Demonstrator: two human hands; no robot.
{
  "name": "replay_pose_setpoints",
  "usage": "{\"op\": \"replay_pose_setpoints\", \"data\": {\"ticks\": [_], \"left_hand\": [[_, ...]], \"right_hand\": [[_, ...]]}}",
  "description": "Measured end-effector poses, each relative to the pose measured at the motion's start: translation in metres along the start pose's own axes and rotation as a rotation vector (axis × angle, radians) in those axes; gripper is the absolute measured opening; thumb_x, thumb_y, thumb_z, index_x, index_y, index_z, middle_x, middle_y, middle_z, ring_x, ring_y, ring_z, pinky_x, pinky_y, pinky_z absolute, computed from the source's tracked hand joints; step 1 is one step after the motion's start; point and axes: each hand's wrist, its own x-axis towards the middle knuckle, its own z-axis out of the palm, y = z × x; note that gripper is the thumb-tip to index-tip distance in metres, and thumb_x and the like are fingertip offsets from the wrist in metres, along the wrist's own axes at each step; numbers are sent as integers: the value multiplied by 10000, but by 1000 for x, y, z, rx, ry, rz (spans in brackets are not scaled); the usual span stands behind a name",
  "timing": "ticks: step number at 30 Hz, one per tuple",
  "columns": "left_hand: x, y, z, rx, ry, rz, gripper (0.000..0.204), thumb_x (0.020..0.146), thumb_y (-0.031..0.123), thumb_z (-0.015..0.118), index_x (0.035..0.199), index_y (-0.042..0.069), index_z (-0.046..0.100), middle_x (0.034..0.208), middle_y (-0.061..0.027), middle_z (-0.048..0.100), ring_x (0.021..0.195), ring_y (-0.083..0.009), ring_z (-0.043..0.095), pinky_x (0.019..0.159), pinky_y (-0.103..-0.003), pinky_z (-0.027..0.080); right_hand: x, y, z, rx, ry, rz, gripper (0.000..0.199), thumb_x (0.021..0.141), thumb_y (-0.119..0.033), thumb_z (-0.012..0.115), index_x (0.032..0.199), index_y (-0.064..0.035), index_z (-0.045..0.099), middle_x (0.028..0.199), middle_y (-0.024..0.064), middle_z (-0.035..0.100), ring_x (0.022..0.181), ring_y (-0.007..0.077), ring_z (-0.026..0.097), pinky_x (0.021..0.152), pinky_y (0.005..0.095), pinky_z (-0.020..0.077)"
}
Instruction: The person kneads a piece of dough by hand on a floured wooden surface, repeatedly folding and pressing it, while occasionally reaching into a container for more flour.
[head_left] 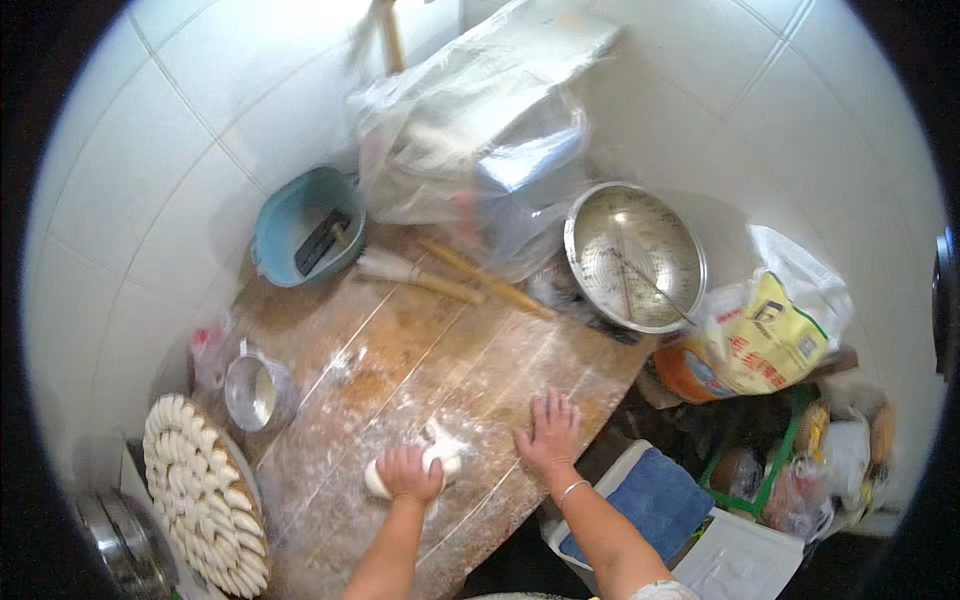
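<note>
One lump of dough [420, 468] lies near the front edge of the floured wooden board [420, 370], pale, soft, stretched into a short log. Left hand [408, 474] curled over it, pressing down; right hand [548, 432] flat on the board beside it, fingers spread. Round tray [205, 495] at left already packed with shaped dumplings; this dough still uncut. Rolling pins [470, 275] lie further back
</note>
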Motion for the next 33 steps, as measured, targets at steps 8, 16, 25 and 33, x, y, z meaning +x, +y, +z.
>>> {"op": "replay_pose_setpoints", "data": {"ticks": [8, 16, 25, 33], "left_hand": [[99, -3, 23, -40, 121, 38, 269, 774, 373, 655, 811, 108, 625, 864, -86, 600, 888, -294, 554, 795, -432, 400], [106, -24, 19, -553, -151, -274, 338, 933, 341, 483, 752, 103, 639, 804, -134, 635, 856, -368, 595, 765, -456, 462], [-54, 44, -13, -170, 259, -41, 296, 805, 265, 635, 1034, 81, 608, 1085, -114, 590, 1067, -333, 512, 949, -488, 350], [66, 30, 9, -36, -64, 7, 287, 778, 360, 613, 907, 103, 608, 951, -91, 597, 938, -297, 540, 841, -471, 365]], "right_hand": [[-7, 0, 8, -70, 8, -3, 764, 817, -468, 645, 1433, -86, 406, 1524, 211, 305, 1398, 418, 263, 1154, 562, 149], [1, -3, 8, -18, 69, -47, 731, 822, -456, 627, 1423, -95, 419, 1521, 195, 327, 1402, 387, 276, 1164, 529, 161], [-1, 3, 3, -28, 83, -18, 670, 841, -433, 619, 1401, -107, 452, 1526, 171, 331, 1401, 377, 284, 1157, 523, 188], [-9, 3, -2, -16, -25, -8, 714, 824, -438, 641, 1414, -91, 436, 1533, 210, 294, 1406, 406, 249, 1150, 563, 155]]}}
